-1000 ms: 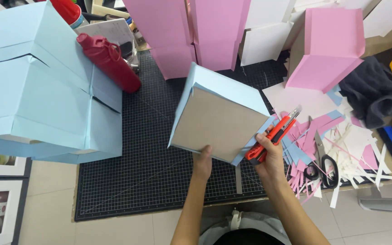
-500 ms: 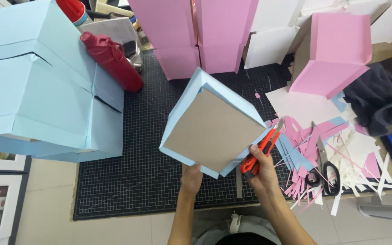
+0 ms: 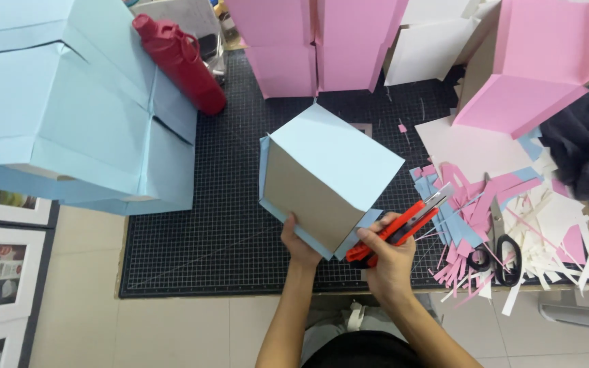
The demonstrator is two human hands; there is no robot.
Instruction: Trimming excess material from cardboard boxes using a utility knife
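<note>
Far left: stacked light-blue boxes point(image 3: 69, 102), a red bottle point(image 3: 178, 61) lying against their right side. Black gridded cutting mat point(image 3: 192, 232) underneath. Centre: a light-blue covered box point(image 3: 325, 174), tilted, bare grey card face turned near-left. Left hand point(image 3: 299, 244) grips its near bottom edge, fingers closed on it. Right hand point(image 3: 386, 255) just beside, touching the box's near right corner, wrapped around an orange utility knife point(image 3: 400, 228). Right: pink and white paper strips point(image 3: 506, 225), black-handled scissors point(image 3: 502, 249), pink folded boxes point(image 3: 533, 75) far right.
</note>
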